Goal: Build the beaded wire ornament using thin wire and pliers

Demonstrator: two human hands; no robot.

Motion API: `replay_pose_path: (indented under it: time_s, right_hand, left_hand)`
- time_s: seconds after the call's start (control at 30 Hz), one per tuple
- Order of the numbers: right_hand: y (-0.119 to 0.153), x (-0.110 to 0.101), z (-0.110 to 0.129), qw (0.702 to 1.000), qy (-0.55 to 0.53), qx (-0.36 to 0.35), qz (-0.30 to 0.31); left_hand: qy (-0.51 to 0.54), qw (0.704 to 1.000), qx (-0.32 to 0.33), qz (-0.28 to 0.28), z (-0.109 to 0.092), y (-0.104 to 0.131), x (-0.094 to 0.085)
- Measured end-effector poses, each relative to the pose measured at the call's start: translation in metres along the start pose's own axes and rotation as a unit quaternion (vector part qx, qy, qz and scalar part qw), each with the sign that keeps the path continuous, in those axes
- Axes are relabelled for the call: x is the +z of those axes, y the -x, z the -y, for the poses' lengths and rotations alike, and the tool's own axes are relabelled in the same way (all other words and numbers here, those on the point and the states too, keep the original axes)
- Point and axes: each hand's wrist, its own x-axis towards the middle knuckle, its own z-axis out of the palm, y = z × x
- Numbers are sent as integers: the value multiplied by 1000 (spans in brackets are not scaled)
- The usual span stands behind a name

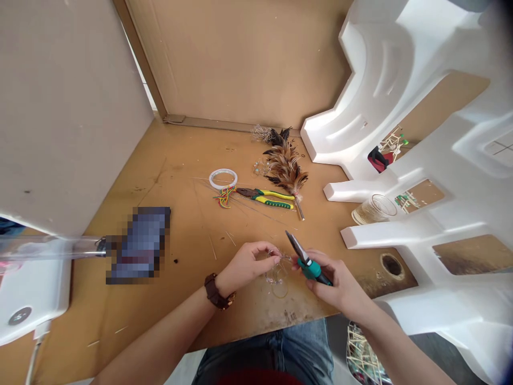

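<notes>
My left hand (256,264), with a dark watch on its wrist, pinches a small piece of thin wirework (276,278) above the table near its front edge. The wirework has fine loops and tiny beads. My right hand (331,280) is wrapped round green-handled pliers (310,264), whose metal tip points up and to the left. Its fingertips reach the right end of the wire. Behind my hands lie yellow-green pliers (266,198), a white ring (223,179) with coloured threads, and a bundle of brown feathers (284,166).
A blurred phone-like object (140,246) and a white device (36,289) are at the left. At the right, a glass (372,208) stands among white moulded plastic parts (380,80). Thin wires and sticks lie on the brown table (188,214).
</notes>
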Motion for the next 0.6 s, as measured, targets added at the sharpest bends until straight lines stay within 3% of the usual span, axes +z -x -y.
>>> replay_pose_path:
  time_s: [0.23, 0.43, 0.6]
  right_hand:
    - [2, 4, -3, 993, 91, -75, 14]
    - [1, 1, 1, 994, 79, -73, 15]
    - [2, 0, 3, 993, 90, -81, 16]
  left_hand:
    - [13, 999, 30, -7, 7, -1, 1]
    - [87, 995, -51, 26, 7, -1, -1]
    - [85, 994, -43, 48, 7, -1, 0]
